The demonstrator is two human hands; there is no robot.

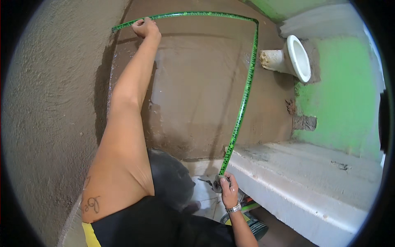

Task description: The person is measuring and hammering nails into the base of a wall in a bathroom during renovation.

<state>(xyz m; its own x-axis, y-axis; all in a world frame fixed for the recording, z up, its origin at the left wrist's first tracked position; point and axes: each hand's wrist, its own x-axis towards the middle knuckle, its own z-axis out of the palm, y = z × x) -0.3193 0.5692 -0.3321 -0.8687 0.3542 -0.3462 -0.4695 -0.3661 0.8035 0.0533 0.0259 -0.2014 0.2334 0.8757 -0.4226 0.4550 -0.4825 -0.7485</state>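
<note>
A green tape measure blade (247, 88) is pulled far out and bends sharply at the far right of the wet brown floor. Its far stretch runs left to the rough wall, where the end touches or nearly touches the plaster. My left hand (146, 29) reaches far forward with its fingers pinched on the blade near that end. Close to my body, my right hand (229, 192) grips the tape measure case (217, 183), from which the blade leads away. A dark strap dangles from the case.
Rough grey plaster wall (53, 82) rises on the left. A white ceramic toilet bowl (299, 59) stands by the green wall (337, 96) at right. A pale concrete ledge (296, 181) juts in at lower right, with a bucket (259, 228) below it. My dark-clothed knee (170, 175) is bent.
</note>
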